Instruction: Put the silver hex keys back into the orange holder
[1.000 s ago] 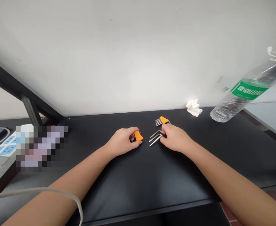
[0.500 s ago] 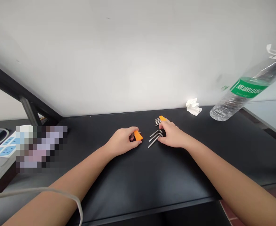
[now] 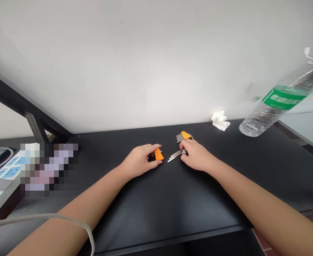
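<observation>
With the far orange holder (image 3: 185, 134) as the landmark, the loose hex keys (image 3: 174, 156) lie on its near side, slightly to the left, bunched nearly parallel. Their long axis runs aslant: the straight ends point left and a little toward the near edge, the bent ends right, into the right hand (image 3: 196, 154). That hand sits just on the near side of the far orange holder, its grip drawn in, thumb and forefinger pinching the keys at their bends; whether they are lifted off the black surface (image 3: 159, 202) I cannot tell. The left hand (image 3: 139, 161), left and nearer than the landmark, has its grip closed around the near orange holder (image 3: 159, 154), thumb on the near side, forefinger on the far side; metal keys pass through this holder, partly hidden by the fingers. The landmark itself carries a row of keys whose shafts point left. To its right lies a crumpled tissue (image 3: 220, 121), and farther right a clear bottle (image 3: 281, 97) with a green label. Well to its left is a power strip (image 3: 11, 170); a pale cable (image 3: 55, 216), left and much nearer, crosses in front of the left forearm.
</observation>
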{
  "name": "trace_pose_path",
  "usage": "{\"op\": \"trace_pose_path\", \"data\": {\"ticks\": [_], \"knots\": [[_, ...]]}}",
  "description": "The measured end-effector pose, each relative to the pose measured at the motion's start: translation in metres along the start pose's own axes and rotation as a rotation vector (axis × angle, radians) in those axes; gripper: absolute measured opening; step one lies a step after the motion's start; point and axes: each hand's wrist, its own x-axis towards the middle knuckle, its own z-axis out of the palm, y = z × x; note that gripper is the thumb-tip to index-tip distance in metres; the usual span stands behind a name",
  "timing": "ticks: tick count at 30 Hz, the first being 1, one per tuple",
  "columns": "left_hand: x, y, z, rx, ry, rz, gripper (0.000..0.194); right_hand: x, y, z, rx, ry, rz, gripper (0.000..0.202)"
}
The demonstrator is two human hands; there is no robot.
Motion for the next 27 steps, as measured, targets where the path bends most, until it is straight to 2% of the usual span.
{"op": "trace_pose_path", "data": {"ticks": [5,7,10,13,16,19,21,24,27], "knots": [[0.0,-0.001,0.006,-0.05,0.051,0.04,0.066,-0.009,-0.012,0.0,0.035,0.074,-0.184,0.033],[-0.002,0.003,0.007,-0.102,0.068,0.076,0.059,-0.01,-0.018,0.001,0.135,0.099,-0.28,0.033],[-0.005,0.013,0.006,-0.079,0.073,0.183,0.046,-0.01,-0.026,0.0,0.304,0.04,-0.359,0.022],[-0.007,0.022,0.003,-0.023,0.095,0.272,0.043,-0.009,-0.028,-0.004,0.483,-0.063,-0.335,0.017],[-0.009,0.025,0.003,-0.022,0.106,0.34,0.043,-0.009,-0.026,-0.008,0.65,-0.201,-0.225,0.015],[-0.009,0.026,0.006,-0.002,0.138,0.446,0.049,-0.008,-0.022,-0.007,0.82,-0.349,-0.145,0.024],[-0.009,0.026,0.008,0.006,0.186,0.511,0.049,-0.006,-0.02,-0.004,0.944,-0.396,-0.139,0.031],[-0.009,0.031,0.008,0.026,0.244,0.538,0.04,-0.004,-0.017,0.0,1.158,-0.48,-0.143,0.034],[-0.009,0.035,0.004,0.059,0.217,0.532,0.03,-0.003,-0.016,0.0,1.307,-0.602,-0.129,0.032]]}}
